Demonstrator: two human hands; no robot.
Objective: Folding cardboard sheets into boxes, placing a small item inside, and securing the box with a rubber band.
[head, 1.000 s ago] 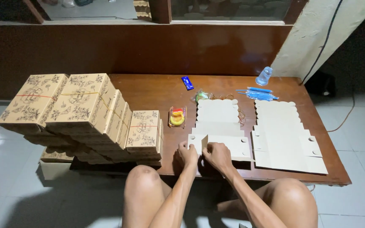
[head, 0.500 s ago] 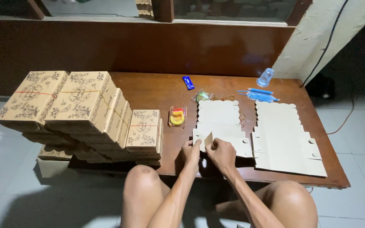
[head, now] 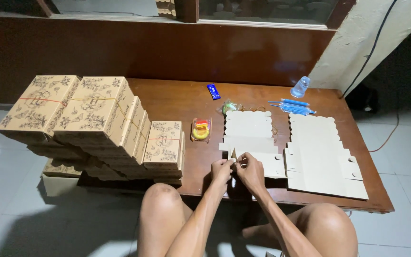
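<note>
A flat, unfolded cardboard box blank (head: 249, 138) with a scalloped far edge lies on the brown wooden table (head: 177, 102) in front of me. My left hand (head: 221, 170) pinches its near left corner flap, which stands up a little. My right hand (head: 250, 170) grips the same near edge just to the right, fingers curled on the card. Both hands are close together at the table's front edge, above my bare knees.
A stack of flat box blanks (head: 322, 154) lies to the right. Several folded brown printed boxes (head: 91, 114) are piled at the left. A yellow tape roll (head: 201, 130), a blue packet (head: 213, 91), blue pens (head: 293, 107) and a plastic cup (head: 300, 87) sit farther back.
My hands have stayed at the near edge of the blank, and the small corner flap has been lifted upright between them. The view shifted slightly.
</note>
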